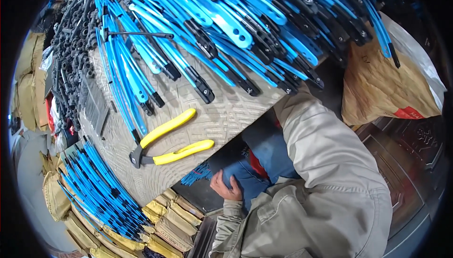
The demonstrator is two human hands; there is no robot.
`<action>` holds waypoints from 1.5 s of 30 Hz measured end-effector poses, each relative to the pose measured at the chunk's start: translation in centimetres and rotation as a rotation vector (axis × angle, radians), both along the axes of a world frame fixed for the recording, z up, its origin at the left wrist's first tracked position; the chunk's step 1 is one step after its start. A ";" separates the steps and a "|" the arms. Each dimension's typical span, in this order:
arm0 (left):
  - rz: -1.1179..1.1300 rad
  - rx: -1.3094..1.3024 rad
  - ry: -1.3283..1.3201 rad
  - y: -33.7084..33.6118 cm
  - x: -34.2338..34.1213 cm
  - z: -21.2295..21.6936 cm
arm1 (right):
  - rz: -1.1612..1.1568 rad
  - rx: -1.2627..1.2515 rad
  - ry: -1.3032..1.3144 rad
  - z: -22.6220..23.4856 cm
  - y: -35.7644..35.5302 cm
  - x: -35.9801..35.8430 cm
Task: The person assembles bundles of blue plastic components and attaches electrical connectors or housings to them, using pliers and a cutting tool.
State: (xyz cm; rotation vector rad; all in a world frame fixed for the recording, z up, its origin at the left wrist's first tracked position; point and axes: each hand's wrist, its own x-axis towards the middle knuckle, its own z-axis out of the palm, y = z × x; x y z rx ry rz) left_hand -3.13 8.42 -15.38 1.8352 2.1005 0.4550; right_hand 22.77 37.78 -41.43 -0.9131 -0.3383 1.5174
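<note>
Strips of glossy blue material with black end fittings (236,34), heaped in a thick overlapping pile across the far part of a grey-beige table with a patterned surface (226,116). Left hand (226,188) below the near table edge, beside blue denim trousers (246,175), fingers loosely curled, with nothing visible in its grasp. Near it, lower down, a cluster of thin blue pieces (197,174). Pale khaki right sleeve (330,149) stretched up to the pile's right-hand ends; right hand hidden past the cuff, impossible to tell whether clenched, released or holding anything. On the table, dark-headed pliers with yellow handles (166,129), handles spread. Leftward, small black connectors (73,69), massed together. Rightward, a brown paper sack (387,88).
</note>
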 end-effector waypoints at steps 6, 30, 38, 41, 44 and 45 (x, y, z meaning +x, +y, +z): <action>-0.002 0.026 -0.045 1.0 0.7 -0.3 | 0.092 -0.192 -0.167 0.8 -5.6 1.8; -0.624 0.479 -0.294 0.8 9.5 5.2 | 1.353 0.965 -0.561 36.4 -29.0 1.1; -0.574 0.674 -0.787 -2.7 8.5 10.1 | 1.415 1.125 -0.403 45.4 -29.7 -3.4; -0.494 0.789 -1.014 -3.2 8.0 10.6 | 1.371 1.323 -0.475 46.6 -30.2 -7.1; -0.466 0.598 -1.137 -5.1 7.0 10.7 | 1.408 1.314 -0.552 49.7 -31.3 -10.6; -0.367 0.593 -1.190 -5.9 6.6 11.0 | 1.454 1.270 -0.383 51.2 -32.1 -12.0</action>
